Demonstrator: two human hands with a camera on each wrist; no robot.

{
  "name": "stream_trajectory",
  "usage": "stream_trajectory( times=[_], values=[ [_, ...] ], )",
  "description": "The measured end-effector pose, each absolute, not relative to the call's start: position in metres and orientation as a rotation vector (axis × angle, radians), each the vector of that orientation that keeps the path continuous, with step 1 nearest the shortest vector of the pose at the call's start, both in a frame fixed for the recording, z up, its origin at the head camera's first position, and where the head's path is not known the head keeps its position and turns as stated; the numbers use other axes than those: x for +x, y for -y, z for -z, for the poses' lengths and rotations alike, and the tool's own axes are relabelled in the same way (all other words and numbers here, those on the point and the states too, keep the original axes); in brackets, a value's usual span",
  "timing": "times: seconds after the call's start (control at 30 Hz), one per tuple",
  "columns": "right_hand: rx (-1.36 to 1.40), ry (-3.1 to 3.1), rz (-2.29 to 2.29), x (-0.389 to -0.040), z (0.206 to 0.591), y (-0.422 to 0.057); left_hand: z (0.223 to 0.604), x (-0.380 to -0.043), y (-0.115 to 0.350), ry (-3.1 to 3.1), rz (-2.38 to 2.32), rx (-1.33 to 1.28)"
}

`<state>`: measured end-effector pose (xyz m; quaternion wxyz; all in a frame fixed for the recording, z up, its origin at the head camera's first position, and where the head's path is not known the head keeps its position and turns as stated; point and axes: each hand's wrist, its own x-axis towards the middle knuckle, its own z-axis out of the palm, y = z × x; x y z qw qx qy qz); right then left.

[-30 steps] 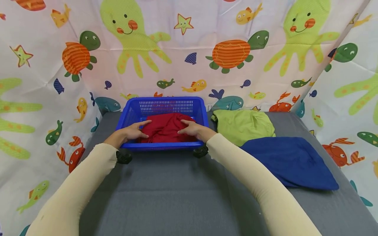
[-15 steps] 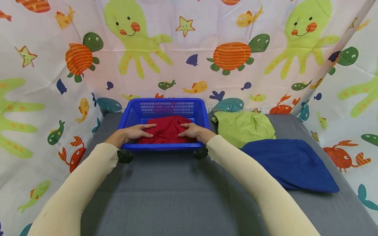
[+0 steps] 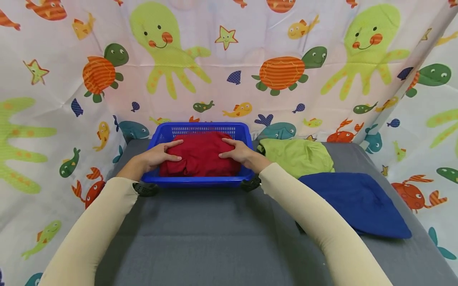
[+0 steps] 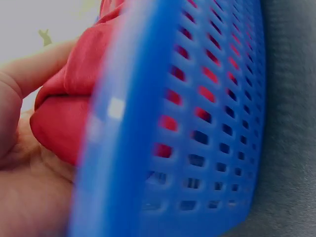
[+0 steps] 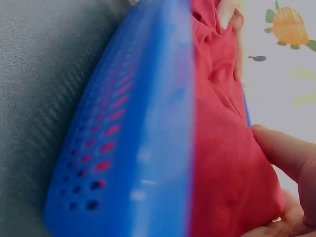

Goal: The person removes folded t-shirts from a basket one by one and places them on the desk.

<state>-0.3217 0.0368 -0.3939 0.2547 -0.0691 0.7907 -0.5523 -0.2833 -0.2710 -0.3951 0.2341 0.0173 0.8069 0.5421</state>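
A bunched red cloth (image 3: 204, 155) lies between my hands in the blue plastic basket (image 3: 200, 180), its bulk standing up toward the rim. My left hand (image 3: 154, 156) grips the cloth's left side; in the left wrist view its thumb lies over a rounded fold and the palm is under it. On the opposite side, my right hand (image 3: 242, 153) holds the cloth, thumb on top and fingers beneath in the right wrist view. Most of the fingers are hidden by the cloth. The perforated basket wall (image 4: 197, 123) stands close to the left wrist.
Right of the basket, a folded lime-green cloth (image 3: 295, 157) lies on the grey table surface (image 3: 214, 238). A dark blue cloth (image 3: 358, 202) overlaps its front edge, near my right forearm. A curtain (image 3: 229, 59) printed with sea animals hangs behind and at both sides.
My hands have moved apart and slightly up, taking hold of the cloth at its sides. The red cloth now looks wider and stands higher in the basket. The head view has shifted a little.
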Motion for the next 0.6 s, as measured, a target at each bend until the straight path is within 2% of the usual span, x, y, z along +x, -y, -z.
stream_trajectory(
  times=[0.6],
  values=[
    [-0.347,-2.149,1.481,-0.312,0.348,-0.080,0.359,-0.259,0.270,-2.190,-1.559,0.217]
  ],
)
